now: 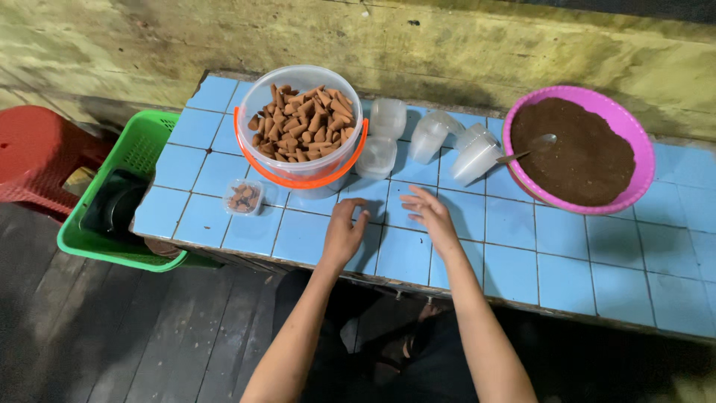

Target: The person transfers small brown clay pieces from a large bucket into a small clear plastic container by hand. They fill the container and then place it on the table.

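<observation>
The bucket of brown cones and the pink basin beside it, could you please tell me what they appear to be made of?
The bucket looks like thin translucent plastic: the cones show through its wall, and it has an orange rim band. The pink basin seems to be opaque moulded plastic with a smooth, slightly glossy rim. The cones look matte and earthy, perhaps pressed powder.

Pink basin [641, 175] of dark brown powder sat at far right of blue-tiled counter [567, 269], metal spoon [531, 146] lying in it. Green plastic basket [142, 145] hung off counter's left edge, dark items inside. Red plastic stool [37, 153] stood just beyond basket. Dark wooden plank floor [142, 343] ran below; stained yellowish wall [447, 45] behind
</observation>
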